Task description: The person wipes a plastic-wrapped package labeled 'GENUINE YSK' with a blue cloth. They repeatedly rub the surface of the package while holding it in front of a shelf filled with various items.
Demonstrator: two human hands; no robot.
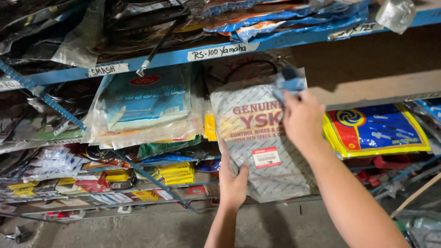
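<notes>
While left hand [233, 181] grips packet [262, 147] — right hand [301, 117] raised.

A parts shop or stockroom. Blue metal shelves [183, 56] with handwritten paper labels [223, 51] run above and beside the grip, crammed with bagged cables [142, 98], a yellow-edged packet [376, 128] and small yellow boxes [177, 172] over a concrete floor [151, 229].
</notes>
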